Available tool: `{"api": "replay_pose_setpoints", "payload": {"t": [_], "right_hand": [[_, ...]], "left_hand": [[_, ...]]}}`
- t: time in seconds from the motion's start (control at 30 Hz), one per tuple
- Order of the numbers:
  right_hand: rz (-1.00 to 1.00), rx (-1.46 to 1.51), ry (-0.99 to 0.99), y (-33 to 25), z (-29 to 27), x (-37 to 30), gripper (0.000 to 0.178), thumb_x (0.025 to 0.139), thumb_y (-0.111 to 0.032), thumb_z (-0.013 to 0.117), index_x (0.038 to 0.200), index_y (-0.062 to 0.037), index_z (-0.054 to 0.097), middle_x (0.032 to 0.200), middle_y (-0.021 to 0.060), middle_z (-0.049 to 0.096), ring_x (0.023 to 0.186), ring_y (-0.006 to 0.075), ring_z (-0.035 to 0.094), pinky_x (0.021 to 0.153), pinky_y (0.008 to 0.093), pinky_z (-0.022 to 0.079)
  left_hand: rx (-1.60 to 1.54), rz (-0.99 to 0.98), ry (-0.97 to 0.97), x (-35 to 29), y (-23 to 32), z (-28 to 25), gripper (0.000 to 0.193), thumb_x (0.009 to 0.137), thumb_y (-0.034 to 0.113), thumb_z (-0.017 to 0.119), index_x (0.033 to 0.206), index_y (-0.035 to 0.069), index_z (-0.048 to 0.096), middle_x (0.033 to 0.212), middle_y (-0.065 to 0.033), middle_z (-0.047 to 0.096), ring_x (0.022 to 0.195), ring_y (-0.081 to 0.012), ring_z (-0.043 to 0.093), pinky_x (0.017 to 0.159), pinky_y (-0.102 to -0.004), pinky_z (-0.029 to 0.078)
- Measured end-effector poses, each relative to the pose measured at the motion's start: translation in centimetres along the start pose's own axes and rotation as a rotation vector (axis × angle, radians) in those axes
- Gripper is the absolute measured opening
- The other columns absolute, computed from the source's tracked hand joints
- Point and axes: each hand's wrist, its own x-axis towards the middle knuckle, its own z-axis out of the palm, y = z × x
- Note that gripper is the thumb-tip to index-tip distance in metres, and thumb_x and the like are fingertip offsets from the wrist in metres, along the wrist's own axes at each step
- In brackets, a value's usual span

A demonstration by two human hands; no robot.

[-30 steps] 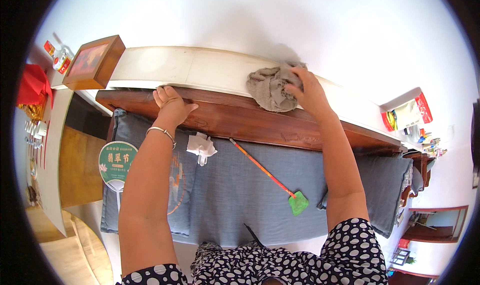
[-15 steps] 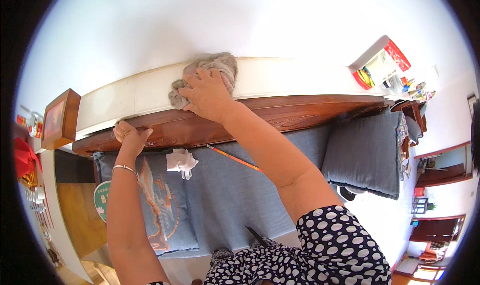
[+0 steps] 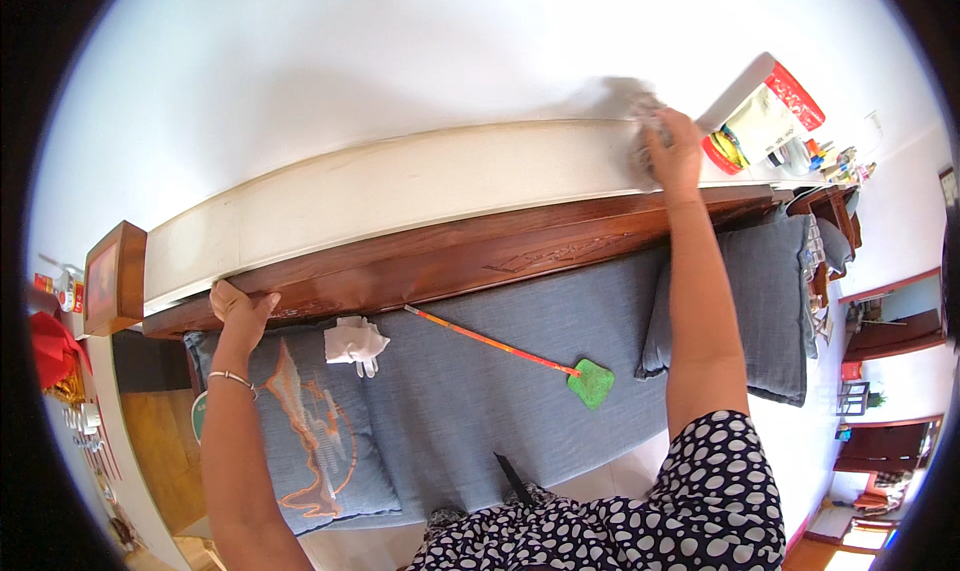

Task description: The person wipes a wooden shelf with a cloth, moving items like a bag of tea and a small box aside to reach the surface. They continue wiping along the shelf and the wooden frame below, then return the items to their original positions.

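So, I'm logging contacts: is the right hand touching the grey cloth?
Touching: the head view shows the right hand clasping the bunched grey cloth.

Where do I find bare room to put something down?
On the white ledge, between the framed picture and the cloth in the right hand. On the seat, between the patterned cushion and the swatter's green head. Crowded: the ledge's right end, with a red-and-white package and small items.

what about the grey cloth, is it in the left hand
No, the right hand holds the grey cloth, while the left hand rests on the wooden backrest.
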Motion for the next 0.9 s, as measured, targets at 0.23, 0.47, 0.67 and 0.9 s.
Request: {"api": "replay_pose_setpoints", "payload": {"t": [0.23, 0.47, 0.67, 0.9], "right_hand": [[0.463, -0.545, -0.472, 4.1, 1.4, -0.3, 0.054, 0.084, -0.052, 0.055, 0.118, -0.0107, 0.061, 0.119, 0.0118, 0.059, 0.115, 0.0318, 0.052, 0.092, 0.0456, 0.045], [-0.032, -0.343, -0.385, -9.0, 5.9, 0.0, 0.025, 0.079, -0.031, 0.060, 0.085, -0.0082, 0.067, 0.093, 0.0111, 0.063, 0.092, 0.0304, 0.058, 0.076, 0.0476, 0.048], [-0.198, -0.046, -0.472, -27.0, 10.3, -0.8, 0.027, 0.081, -0.031, 0.055, 0.081, -0.0090, 0.071, 0.094, 0.0078, 0.065, 0.094, 0.0241, 0.059, 0.082, 0.0427, 0.045], [-0.391, 0.204, -0.464, -44.6, 14.5, -1.1, 0.021, 0.078, -0.029, 0.059, 0.085, -0.0130, 0.070, 0.097, 0.0030, 0.062, 0.098, 0.0214, 0.054, 0.082, 0.0405, 0.041]], "left_hand": [[0.019, 0.105, 0.093, -0.3, -1.5, 0.3, 0.085, 0.073, 0.040, 0.077, 0.121, -0.007, 0.026, 0.122, -0.0263, 0.033, 0.118, -0.0388, 0.033, 0.102, -0.0442, 0.027], [-0.001, 0.186, 0.248, -0.3, -0.8, 1.3, 0.078, 0.070, 0.038, 0.079, 0.112, -0.005, 0.030, 0.112, -0.0224, 0.036, 0.111, -0.0346, 0.036, 0.098, -0.0442, 0.027], [-0.134, 0.007, -0.039, -0.3, 1.2, 0.5, 0.105, 0.070, 0.038, 0.080, 0.131, -0.014, 0.011, 0.140, -0.0368, 0.012, 0.134, -0.0486, 0.010, 0.111, -0.0526, 0.008], [-0.023, 0.119, 0.308, -0.6, 2.7, 2.2, 0.095, 0.065, 0.038, 0.083, 0.121, -0.007, 0.021, 0.126, -0.0296, 0.031, 0.119, -0.0439, 0.031, 0.103, -0.0520, 0.022]]}}
